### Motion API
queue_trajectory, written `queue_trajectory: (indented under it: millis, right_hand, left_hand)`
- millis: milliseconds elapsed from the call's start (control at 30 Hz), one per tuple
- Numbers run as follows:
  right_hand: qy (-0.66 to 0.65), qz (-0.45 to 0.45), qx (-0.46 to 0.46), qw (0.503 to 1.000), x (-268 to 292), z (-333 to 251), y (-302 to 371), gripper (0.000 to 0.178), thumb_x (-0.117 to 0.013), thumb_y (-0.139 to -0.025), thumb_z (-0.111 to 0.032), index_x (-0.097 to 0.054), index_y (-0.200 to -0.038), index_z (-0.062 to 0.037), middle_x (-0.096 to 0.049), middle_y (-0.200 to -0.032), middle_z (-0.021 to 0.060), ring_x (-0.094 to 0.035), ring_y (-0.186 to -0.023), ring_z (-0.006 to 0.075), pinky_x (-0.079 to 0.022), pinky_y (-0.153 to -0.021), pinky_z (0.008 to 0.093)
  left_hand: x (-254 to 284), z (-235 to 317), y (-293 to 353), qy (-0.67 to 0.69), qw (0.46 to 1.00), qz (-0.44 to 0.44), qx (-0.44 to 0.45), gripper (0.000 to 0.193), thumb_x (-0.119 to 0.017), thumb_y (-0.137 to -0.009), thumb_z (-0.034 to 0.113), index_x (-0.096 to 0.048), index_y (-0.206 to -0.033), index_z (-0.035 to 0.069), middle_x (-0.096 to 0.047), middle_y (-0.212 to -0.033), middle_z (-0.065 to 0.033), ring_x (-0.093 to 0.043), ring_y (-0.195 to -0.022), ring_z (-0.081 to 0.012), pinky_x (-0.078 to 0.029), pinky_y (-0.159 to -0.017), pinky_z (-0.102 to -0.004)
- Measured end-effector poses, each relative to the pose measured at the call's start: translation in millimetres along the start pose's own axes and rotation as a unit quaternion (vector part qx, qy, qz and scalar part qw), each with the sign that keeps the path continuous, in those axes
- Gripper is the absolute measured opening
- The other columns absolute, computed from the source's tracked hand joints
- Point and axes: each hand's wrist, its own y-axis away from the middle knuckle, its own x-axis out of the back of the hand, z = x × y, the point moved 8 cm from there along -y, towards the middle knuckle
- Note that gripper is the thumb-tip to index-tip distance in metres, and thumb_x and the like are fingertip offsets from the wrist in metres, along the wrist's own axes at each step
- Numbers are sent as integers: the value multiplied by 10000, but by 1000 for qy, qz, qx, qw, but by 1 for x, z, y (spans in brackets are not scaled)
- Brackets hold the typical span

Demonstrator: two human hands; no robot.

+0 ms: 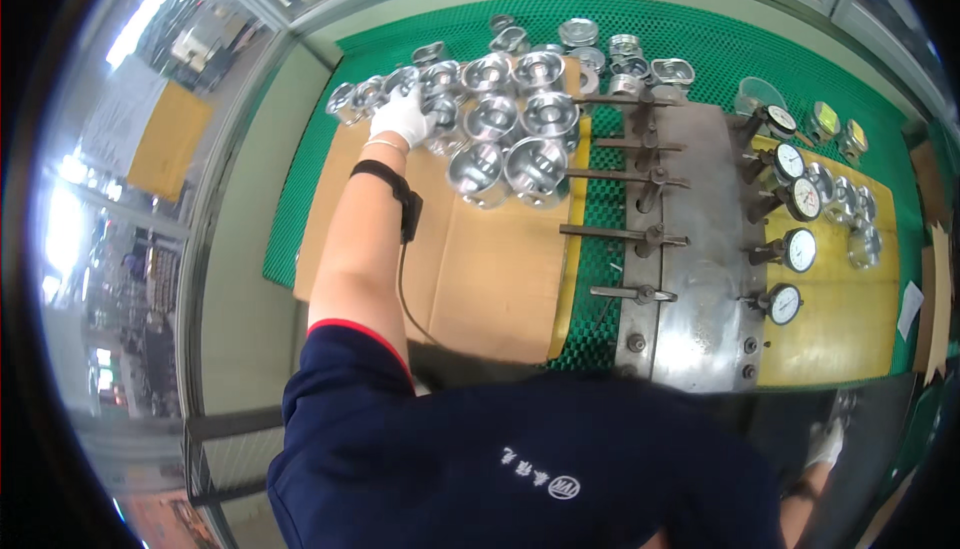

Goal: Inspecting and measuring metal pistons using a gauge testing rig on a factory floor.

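Observation:
My left hand [403,119], in a white glove, reaches into the group of shiny metal pistons at the far left. Its thumb and fingers look apart beside one piston [442,114], touching or almost touching it; no firm grip shows. More pistons, such as a large one [536,167] with its hollow end up, stand close together on brown cardboard [490,269]. At the lower right edge, my right hand [826,444] is also gloved, low beside the bench. A small metallic thing [846,404] is just beyond it; its fingers are too small and blurred to read.
A steel gauging fixture [705,239] with projecting rods and several dial gauges [798,249] stands right of the cardboard. More pistons [865,246] sit on a yellow sheet [830,329] to its right. Green mesh matting [700,34] covers the bench; a framed window [190,199] borders the left.

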Motion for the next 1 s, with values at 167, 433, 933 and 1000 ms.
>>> queue_trajectory:
  millis: [167,433,933,1000]
  right_hand:
    - [-398,103,-403,818,-19,39,131,312,-680,-934,-368,-561,-1092,-126,-514,-997,66,-568,-839,252,-558,-772,409]
    - [-289,29,-342,894,-25,39,210,430,-665,-940,-369,-520,-1269,-132,-495,-1055,90,-601,-940,307,-573,-798,434]
    - [-325,-138,-381,854,-124,-86,93,448,-626,-947,-283,-502,-1354,-145,-563,-1245,107,-629,-948,330,-578,-732,469]
    - [-290,-172,-403,851,-127,-82,80,410,-619,-946,-295,-526,-1309,-130,-604,-1135,117,-639,-872,295,-579,-704,463]
  left_hand:
    - [-17,-21,-30,50,992,-119,1,923,-755,-661,491,-472,-1455,115,-533,-1368,-309,-576,-1232,-426,-470,-1065,-444]
    - [-37,-27,-51,68,987,-142,-41,812,-754,-696,436,-557,-1383,50,-642,-1277,-231,-620,-1186,-370,-493,-1017,-414]
    - [5,-38,215,99,992,-53,52,565,-783,-708,393,-657,-1179,107,-578,-1240,-217,-625,-1089,-402,-518,-950,-460]
    - [7,-19,256,162,983,-66,60,512,-790,-687,359,-689,-1117,99,-544,-1284,-238,-627,-1088,-401,-525,-940,-466]
